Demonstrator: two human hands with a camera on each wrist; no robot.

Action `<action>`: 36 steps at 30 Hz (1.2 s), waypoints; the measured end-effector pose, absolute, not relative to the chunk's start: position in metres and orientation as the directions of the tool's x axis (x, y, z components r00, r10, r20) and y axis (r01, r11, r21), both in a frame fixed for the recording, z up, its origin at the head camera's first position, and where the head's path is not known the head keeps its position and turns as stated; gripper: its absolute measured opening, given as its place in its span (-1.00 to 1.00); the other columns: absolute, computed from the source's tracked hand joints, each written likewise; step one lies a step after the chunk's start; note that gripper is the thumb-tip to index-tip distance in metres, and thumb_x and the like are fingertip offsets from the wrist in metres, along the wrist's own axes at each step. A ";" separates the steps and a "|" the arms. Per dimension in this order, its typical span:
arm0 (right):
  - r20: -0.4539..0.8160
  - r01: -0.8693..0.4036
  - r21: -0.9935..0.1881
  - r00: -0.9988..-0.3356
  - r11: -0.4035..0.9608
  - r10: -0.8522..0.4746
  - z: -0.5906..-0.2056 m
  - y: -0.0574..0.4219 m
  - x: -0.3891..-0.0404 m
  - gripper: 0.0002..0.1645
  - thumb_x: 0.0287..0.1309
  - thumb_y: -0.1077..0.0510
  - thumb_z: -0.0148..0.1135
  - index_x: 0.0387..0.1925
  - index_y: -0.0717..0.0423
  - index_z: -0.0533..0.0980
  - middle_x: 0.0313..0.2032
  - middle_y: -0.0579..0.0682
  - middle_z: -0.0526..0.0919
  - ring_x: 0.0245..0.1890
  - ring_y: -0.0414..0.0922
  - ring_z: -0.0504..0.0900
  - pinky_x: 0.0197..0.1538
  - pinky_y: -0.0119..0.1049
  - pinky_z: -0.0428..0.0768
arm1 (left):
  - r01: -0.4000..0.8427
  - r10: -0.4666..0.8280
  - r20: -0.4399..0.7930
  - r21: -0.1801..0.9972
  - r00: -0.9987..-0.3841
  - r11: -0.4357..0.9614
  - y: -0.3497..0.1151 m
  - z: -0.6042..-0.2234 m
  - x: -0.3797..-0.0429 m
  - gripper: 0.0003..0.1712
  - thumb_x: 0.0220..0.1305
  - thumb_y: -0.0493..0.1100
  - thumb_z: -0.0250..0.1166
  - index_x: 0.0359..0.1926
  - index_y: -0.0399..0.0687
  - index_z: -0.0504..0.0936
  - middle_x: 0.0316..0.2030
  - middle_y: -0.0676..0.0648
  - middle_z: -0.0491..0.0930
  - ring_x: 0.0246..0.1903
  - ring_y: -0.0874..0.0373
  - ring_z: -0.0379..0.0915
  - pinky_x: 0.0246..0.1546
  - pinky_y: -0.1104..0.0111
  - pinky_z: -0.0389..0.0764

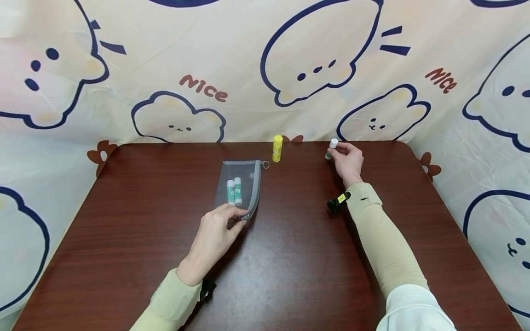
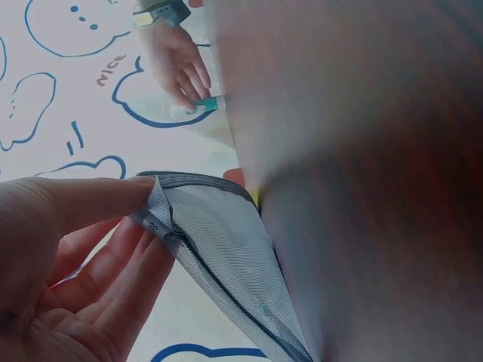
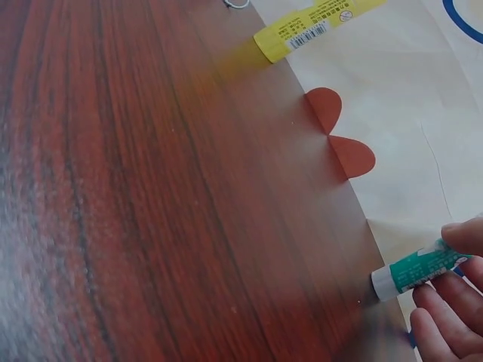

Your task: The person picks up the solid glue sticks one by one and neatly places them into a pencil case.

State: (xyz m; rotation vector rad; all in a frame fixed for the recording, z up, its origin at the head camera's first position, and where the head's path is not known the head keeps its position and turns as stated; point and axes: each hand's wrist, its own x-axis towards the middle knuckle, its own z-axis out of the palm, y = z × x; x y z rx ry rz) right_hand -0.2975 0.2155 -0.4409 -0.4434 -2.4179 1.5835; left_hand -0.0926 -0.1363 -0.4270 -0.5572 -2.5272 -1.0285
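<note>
My left hand (image 1: 217, 234) pinches the near corner of a grey mesh zip pouch (image 1: 244, 172) by its zipper edge. In the left wrist view the thumb and fingers grip the pouch's (image 2: 215, 219) fabric end. Two green-and-white glue sticks (image 1: 238, 191) lie side by side at the pouch, showing in the head view. Toward the table's far right, my right hand (image 1: 348, 161) holds another green glue stick (image 3: 423, 268) with a white cap between thumb and fingers. Its lower end meets or nearly meets the tabletop. A yellow glue stick (image 1: 277, 148) stands upright between the hands.
The dark brown wooden table (image 1: 145, 248) ends at a cream cloth backdrop (image 1: 244, 55) printed with cartoon outlines. A metal ring (image 1: 265, 164) hangs from the pouch's zipper, close to the yellow stick. A dark strap device (image 1: 337, 202) sits on the right wrist.
</note>
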 end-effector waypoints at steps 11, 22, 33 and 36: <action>0.001 0.134 -0.924 -0.936 0.359 0.353 -0.440 0.217 -0.295 -0.56 0.27 0.09 0.43 0.15 0.13 0.64 0.06 0.08 0.69 0.04 -0.11 0.63 0.07 -0.25 0.61 | 0.474 0.222 0.452 0.577 -0.864 0.665 -0.136 -0.427 -0.093 -0.66 0.03 -0.43 0.57 -0.14 -0.11 0.80 -0.22 -0.01 0.71 -0.30 0.18 0.67 -0.31 0.31 0.68; -0.006 0.133 -0.931 -0.938 0.341 0.347 -0.440 0.219 -0.292 -0.55 0.27 0.08 0.43 0.15 0.12 0.64 0.06 0.08 0.68 0.03 -0.10 0.62 0.08 -0.25 0.61 | 0.475 0.224 0.454 0.573 -0.862 0.667 -0.136 -0.427 -0.093 -0.66 0.02 -0.43 0.57 -0.15 -0.10 0.80 -0.23 0.01 0.70 -0.31 0.20 0.67 -0.32 0.33 0.68; 0.002 0.105 -0.944 -0.946 0.314 0.325 -0.437 0.218 -0.288 -0.55 0.26 0.08 0.44 0.14 0.14 0.64 0.04 0.09 0.69 -0.01 -0.13 0.63 0.04 -0.30 0.61 | 0.478 0.226 0.455 0.573 -0.861 0.666 -0.136 -0.428 -0.093 -0.66 0.02 -0.43 0.58 -0.14 -0.11 0.80 -0.23 0.00 0.70 -0.31 0.18 0.67 -0.32 0.31 0.68; -0.004 0.088 -0.961 -0.952 0.261 0.306 -0.437 0.218 -0.288 -0.55 0.26 0.10 0.44 0.14 0.17 0.63 0.02 0.11 0.68 -0.05 -0.11 0.66 0.04 -0.30 0.63 | 0.479 0.226 0.457 0.572 -0.860 0.666 -0.136 -0.428 -0.093 -0.66 0.02 -0.43 0.57 -0.14 -0.10 0.80 -0.23 0.01 0.70 -0.32 0.19 0.67 -0.33 0.32 0.68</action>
